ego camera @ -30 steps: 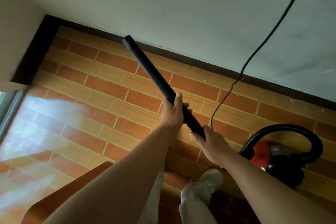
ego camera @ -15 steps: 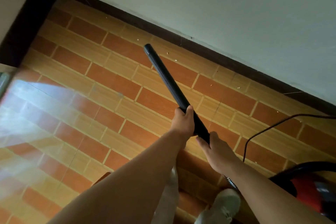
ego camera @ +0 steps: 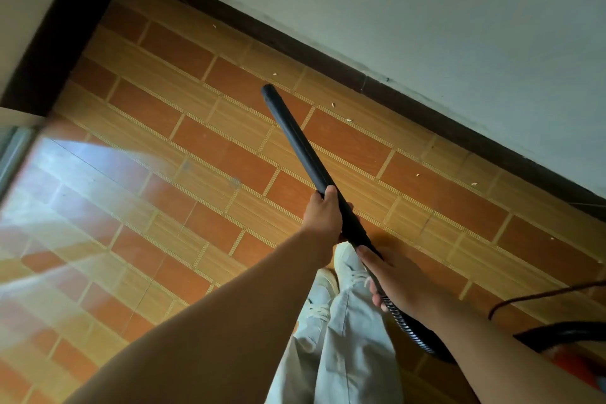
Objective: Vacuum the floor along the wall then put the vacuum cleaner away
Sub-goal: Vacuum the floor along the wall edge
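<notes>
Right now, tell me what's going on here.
A person holds a long black vacuum tube with both hands: the left hand grips its shaft, the right hand its rear end by the ribbed black hose. Its tip points toward the dark skirting board, where pale crumbs lie on the orange tiled floor.

1. Your head camera looks forward and steeply down.
2. It faces the tiled floor point(ego camera: 196, 157) meeting the wall point(ego camera: 426, 10), which crosses the frame diagonally.
3. Your left hand point(ego camera: 323, 216) and right hand point(ego camera: 396, 282), gripping the vacuum wand point(ego camera: 301, 147), sit close, near centre.
</notes>
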A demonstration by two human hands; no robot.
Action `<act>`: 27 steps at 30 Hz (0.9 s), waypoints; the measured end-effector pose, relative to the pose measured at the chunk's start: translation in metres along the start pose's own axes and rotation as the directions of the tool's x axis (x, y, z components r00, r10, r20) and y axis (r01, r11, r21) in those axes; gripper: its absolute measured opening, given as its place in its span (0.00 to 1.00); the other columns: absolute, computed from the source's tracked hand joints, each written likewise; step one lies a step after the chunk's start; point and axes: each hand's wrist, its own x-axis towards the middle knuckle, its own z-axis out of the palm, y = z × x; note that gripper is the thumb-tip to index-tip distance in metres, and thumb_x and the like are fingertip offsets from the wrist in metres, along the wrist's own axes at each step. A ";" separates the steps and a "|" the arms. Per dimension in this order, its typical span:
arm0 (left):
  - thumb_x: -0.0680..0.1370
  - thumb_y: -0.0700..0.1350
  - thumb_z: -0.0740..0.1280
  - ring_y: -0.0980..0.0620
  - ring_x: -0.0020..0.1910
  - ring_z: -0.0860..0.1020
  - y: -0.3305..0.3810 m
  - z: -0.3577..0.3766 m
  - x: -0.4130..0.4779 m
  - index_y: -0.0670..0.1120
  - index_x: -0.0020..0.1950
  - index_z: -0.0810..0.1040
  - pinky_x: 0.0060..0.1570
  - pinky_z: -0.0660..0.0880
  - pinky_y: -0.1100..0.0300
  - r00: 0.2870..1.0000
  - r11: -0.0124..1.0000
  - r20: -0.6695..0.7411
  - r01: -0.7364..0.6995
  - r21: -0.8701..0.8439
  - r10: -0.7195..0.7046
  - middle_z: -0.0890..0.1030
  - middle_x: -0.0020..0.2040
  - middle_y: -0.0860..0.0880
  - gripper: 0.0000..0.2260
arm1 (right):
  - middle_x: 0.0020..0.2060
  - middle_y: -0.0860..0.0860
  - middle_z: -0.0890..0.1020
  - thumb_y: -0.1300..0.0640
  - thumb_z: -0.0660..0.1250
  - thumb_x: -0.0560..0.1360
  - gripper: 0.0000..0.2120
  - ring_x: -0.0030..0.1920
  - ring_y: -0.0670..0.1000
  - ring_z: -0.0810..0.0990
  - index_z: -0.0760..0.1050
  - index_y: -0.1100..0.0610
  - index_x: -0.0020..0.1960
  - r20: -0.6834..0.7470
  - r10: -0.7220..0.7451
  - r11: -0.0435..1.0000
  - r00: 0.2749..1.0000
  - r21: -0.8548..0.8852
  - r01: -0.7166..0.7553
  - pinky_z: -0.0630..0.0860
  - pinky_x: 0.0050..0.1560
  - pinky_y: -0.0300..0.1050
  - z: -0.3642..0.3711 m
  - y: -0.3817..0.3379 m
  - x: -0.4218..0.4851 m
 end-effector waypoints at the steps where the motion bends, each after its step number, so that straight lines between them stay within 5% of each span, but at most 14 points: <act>1: 0.84 0.51 0.56 0.43 0.43 0.83 0.006 -0.002 0.002 0.44 0.58 0.71 0.48 0.82 0.38 1.000 1.000 -0.014 0.002 -0.004 -0.002 0.81 0.48 0.41 0.12 | 0.31 0.55 0.78 0.32 0.59 0.79 0.24 0.31 0.55 0.76 0.75 0.52 0.54 0.007 -0.002 1.000 1.000 0.015 0.002 0.73 0.34 0.47 0.001 -0.004 0.004; 4: 0.84 0.51 0.56 0.42 0.47 0.83 0.024 -0.004 0.009 0.45 0.59 0.72 0.48 0.82 0.39 0.998 0.999 -0.055 -0.022 0.027 0.023 0.80 0.53 0.40 0.12 | 0.30 0.53 0.78 0.34 0.59 0.80 0.20 0.29 0.52 0.75 0.73 0.49 0.59 0.015 -0.026 0.999 1.000 0.030 0.025 0.73 0.32 0.45 0.006 -0.023 0.021; 8: 0.84 0.48 0.56 0.41 0.50 0.83 0.037 0.000 0.019 0.46 0.63 0.71 0.48 0.83 0.41 0.994 0.972 -0.100 -0.024 0.235 0.049 0.81 0.54 0.40 0.11 | 0.31 0.54 0.79 0.35 0.60 0.80 0.25 0.28 0.53 0.75 0.75 0.58 0.53 -0.027 0.036 0.996 0.999 0.086 -0.034 0.73 0.30 0.46 0.014 -0.042 0.042; 15: 0.84 0.46 0.55 0.44 0.49 0.82 0.038 -0.007 0.077 0.55 0.58 0.63 0.50 0.82 0.42 0.995 0.955 -0.084 -0.020 0.296 0.047 0.79 0.51 0.44 0.04 | 0.25 0.52 0.78 0.32 0.54 0.80 0.29 0.22 0.50 0.74 0.74 0.58 0.48 -0.090 0.050 0.992 0.995 -0.114 -0.060 0.74 0.29 0.47 0.019 -0.054 0.105; 20: 0.84 0.41 0.56 0.51 0.43 0.82 0.038 -0.017 0.118 0.55 0.66 0.62 0.34 0.82 0.60 0.996 0.905 -0.011 -0.072 0.420 0.085 0.78 0.47 0.48 0.13 | 0.34 0.55 0.79 0.36 0.53 0.82 0.21 0.29 0.52 0.76 0.72 0.51 0.44 -0.142 0.015 0.976 0.990 -0.211 -0.045 0.77 0.35 0.50 0.026 -0.058 0.146; 24: 0.84 0.42 0.55 0.48 0.46 0.83 0.040 -0.025 0.130 0.58 0.72 0.61 0.43 0.84 0.50 0.998 0.948 -0.014 -0.047 0.316 0.054 0.79 0.48 0.48 0.18 | 0.40 0.58 0.79 0.38 0.53 0.83 0.16 0.36 0.56 0.78 0.68 0.44 0.42 -0.142 -0.015 0.962 0.990 -0.273 -0.024 0.80 0.42 0.55 0.032 -0.060 0.160; 27: 0.84 0.43 0.55 0.49 0.45 0.83 0.044 -0.025 0.135 0.57 0.76 0.58 0.43 0.84 0.51 0.996 0.941 -0.019 -0.073 0.330 0.084 0.78 0.46 0.50 0.21 | 0.38 0.58 0.78 0.36 0.53 0.83 0.19 0.33 0.55 0.76 0.71 0.48 0.43 -0.154 -0.028 0.966 0.988 -0.258 -0.013 0.77 0.37 0.54 0.032 -0.064 0.167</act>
